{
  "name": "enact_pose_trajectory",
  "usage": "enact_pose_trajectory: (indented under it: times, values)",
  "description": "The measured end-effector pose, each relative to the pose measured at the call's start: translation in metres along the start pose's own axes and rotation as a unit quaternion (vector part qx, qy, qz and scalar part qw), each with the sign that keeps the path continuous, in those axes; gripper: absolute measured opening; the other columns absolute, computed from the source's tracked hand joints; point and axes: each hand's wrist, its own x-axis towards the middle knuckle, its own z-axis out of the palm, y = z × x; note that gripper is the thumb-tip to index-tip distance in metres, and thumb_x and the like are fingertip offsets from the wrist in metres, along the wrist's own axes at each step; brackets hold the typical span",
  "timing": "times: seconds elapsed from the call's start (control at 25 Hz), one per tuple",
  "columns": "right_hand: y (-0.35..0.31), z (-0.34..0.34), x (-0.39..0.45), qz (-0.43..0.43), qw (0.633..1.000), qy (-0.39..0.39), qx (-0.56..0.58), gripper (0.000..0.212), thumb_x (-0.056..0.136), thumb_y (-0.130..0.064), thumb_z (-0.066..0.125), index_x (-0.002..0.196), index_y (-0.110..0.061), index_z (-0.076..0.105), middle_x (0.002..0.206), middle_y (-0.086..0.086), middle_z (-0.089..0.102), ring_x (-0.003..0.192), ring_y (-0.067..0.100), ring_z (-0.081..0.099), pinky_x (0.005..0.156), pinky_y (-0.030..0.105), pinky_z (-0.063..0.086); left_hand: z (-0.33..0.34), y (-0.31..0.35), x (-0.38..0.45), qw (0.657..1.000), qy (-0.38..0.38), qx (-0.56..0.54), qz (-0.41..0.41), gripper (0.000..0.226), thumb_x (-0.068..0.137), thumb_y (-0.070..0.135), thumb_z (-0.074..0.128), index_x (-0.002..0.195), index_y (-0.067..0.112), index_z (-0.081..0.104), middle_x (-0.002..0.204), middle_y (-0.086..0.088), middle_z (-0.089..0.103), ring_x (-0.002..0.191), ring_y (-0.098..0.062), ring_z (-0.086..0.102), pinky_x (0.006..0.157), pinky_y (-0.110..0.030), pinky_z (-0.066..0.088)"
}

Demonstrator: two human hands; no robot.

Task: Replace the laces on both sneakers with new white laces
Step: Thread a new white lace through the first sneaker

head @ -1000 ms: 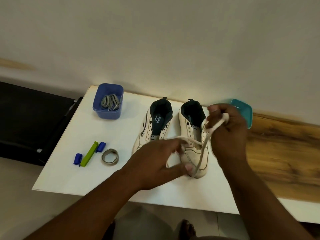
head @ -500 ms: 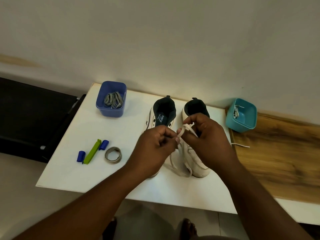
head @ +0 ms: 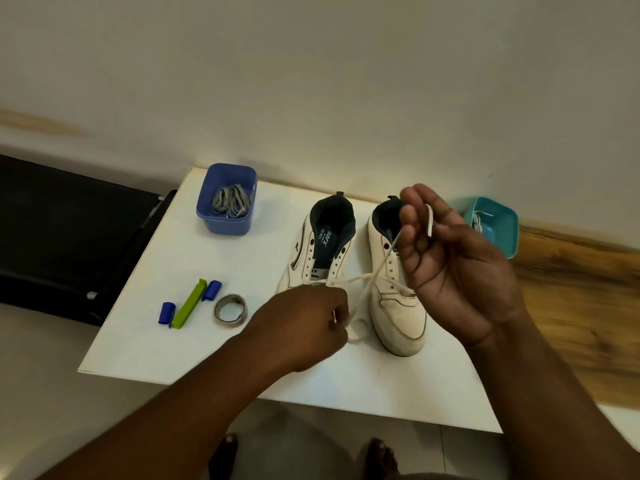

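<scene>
Your right hand (head: 450, 265) pinches the soft, floppy white lace (head: 377, 268) over the right sneaker (head: 398, 306). Your left hand (head: 308, 323) seems to grip its other end. Hold near the stiff tip.

Between my left hand (head: 304, 323) and right hand (head: 450, 258) the white lace (head: 360, 278) stretches across both sneakers (head: 398, 306), barring any pass over the toes. To my left, bare table (head: 166, 251) lies open between the blue tub (head: 227, 223) and the clip (head: 188, 308) and tape ring (head: 230, 310) (both near the front edge). The teal tub (head: 502, 230) blocks the far right.
</scene>
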Motion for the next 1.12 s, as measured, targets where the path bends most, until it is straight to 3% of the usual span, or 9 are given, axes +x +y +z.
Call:
enact_pose_trajectory:
  times: [0.12, 0.2, 0.28, 0.36, 0.48, 0.64, 0.72, 0.92, 1.12]
  values:
    - [0.017, -0.007, 0.005, -0.036, 0.974, 0.08, -0.208, 0.027, 0.105, -0.007, 0.047, 0.119, -0.01, 0.069, 0.113, 0.008, 0.076, 0.096, 0.017, 0.073, 0.079, 0.026, 0.06, 0.002, 0.0, -0.006, 0.994, -0.099, 0.049, 0.007, 0.005, 0.089, 0.033, 0.062, 0.087, 0.033, 0.057, 0.083, 0.011, 0.058, 0.077, -0.008, 0.054, 0.062, -0.024, 0.039]
    - [0.028, -0.016, 0.006, -0.057, 0.876, 0.139, -0.457, 0.026, 0.106, -0.027, 0.053, 0.102, -0.018, 0.076, 0.089, -0.001, 0.076, 0.079, 0.011, 0.067, 0.07, 0.027, 0.054, 0.005, -0.002, -0.007, 0.99, -0.126, 0.066, -0.007, 0.016, 0.09, 0.046, 0.064, 0.089, 0.03, 0.063, 0.086, 0.009, 0.063, 0.079, -0.009, 0.057, 0.066, -0.026, 0.046]
    - [0.04, -0.025, 0.007, -0.075, 0.78, 0.136, -0.607, 0.028, 0.105, -0.038, 0.053, 0.092, -0.03, 0.077, 0.088, -0.013, 0.068, 0.076, -0.001, 0.06, 0.075, 0.023, 0.047, 0.001, -0.005, -0.002, 0.999, -0.029, 0.01, -0.039, 0.028, 0.089, 0.058, 0.063, 0.082, 0.031, 0.065, 0.081, 0.008, 0.064, 0.077, -0.01, 0.06, 0.07, -0.029, 0.05]
    - [0.054, -0.026, 0.007, -0.096, 0.733, 0.095, -0.667, 0.021, 0.104, -0.037, 0.055, 0.1, -0.036, 0.076, 0.104, -0.016, 0.061, 0.095, -0.009, 0.056, 0.081, 0.011, 0.041, -0.01, -0.013, 0.01, 0.98, 0.159, -0.067, -0.095, 0.033, 0.093, 0.057, 0.058, 0.076, 0.028, 0.061, 0.072, 0.007, 0.063, 0.07, -0.009, 0.059, 0.065, -0.029, 0.047]
    - [0.073, -0.025, 0.009, -0.099, 0.744, 0.062, -0.658, 0.02, 0.102, -0.024, 0.062, 0.113, -0.028, 0.078, 0.105, -0.014, 0.069, 0.098, -0.006, 0.061, 0.081, 0.005, 0.042, -0.016, -0.033, 0.024, 0.944, 0.276, -0.073, -0.163, 0.035, 0.096, 0.056, 0.054, 0.082, 0.025, 0.059, 0.07, 0.009, 0.059, 0.068, -0.009, 0.056, 0.058, -0.021, 0.036]
    - [0.098, -0.024, 0.015, -0.122, 0.686, 0.084, -0.712, 0.015, 0.098, -0.028, 0.066, 0.1, -0.03, 0.081, 0.09, -0.014, 0.072, 0.082, 0.002, 0.064, 0.075, 0.026, 0.054, 0.004, -0.049, 0.036, 0.961, 0.19, -0.049, -0.195, 0.046, 0.086, 0.071, 0.059, 0.082, 0.026, 0.058, 0.074, 0.009, 0.06, 0.072, -0.01, 0.058, 0.064, -0.029, 0.046]
    - [0.105, -0.025, 0.02, -0.136, 0.672, 0.066, -0.725, 0.015, 0.099, -0.032, 0.065, 0.099, -0.03, 0.08, 0.089, -0.011, 0.068, 0.083, 0.004, 0.062, 0.075, 0.031, 0.053, 0.006, -0.051, 0.04, 0.964, 0.188, -0.051, -0.182, 0.039, 0.086, 0.064, 0.065, 0.089, 0.025, 0.062, 0.081, 0.008, 0.065, 0.077, -0.012, 0.06, 0.07, -0.029, 0.047]
    - [0.115, -0.029, 0.028, -0.136, 0.644, 0.041, -0.752, 0.017, 0.099, -0.029, 0.066, 0.11, -0.031, 0.079, 0.097, -0.005, 0.061, 0.086, 0.008, 0.059, 0.075, 0.026, 0.05, 0.005, -0.049, 0.041, 0.965, 0.219, -0.05, -0.138, 0.018, 0.093, 0.036, 0.067, 0.096, 0.02, 0.074, 0.087, 0.002, 0.072, 0.079, -0.014, 0.063, 0.068, -0.024, 0.039]
    - [0.114, -0.035, 0.032, -0.141, 0.667, 0.075, -0.728, 0.006, 0.091, -0.026, 0.077, 0.096, -0.027, 0.081, 0.089, -0.009, 0.071, 0.082, 0.005, 0.063, 0.076, 0.025, 0.05, 0.002, -0.057, 0.042, 0.941, 0.191, -0.241, -0.141, 0.015, 0.092, 0.017, 0.066, 0.082, 0.017, 0.078, 0.069, 0.002, 0.073, 0.068, -0.018, 0.069, 0.073, -0.036, 0.056]
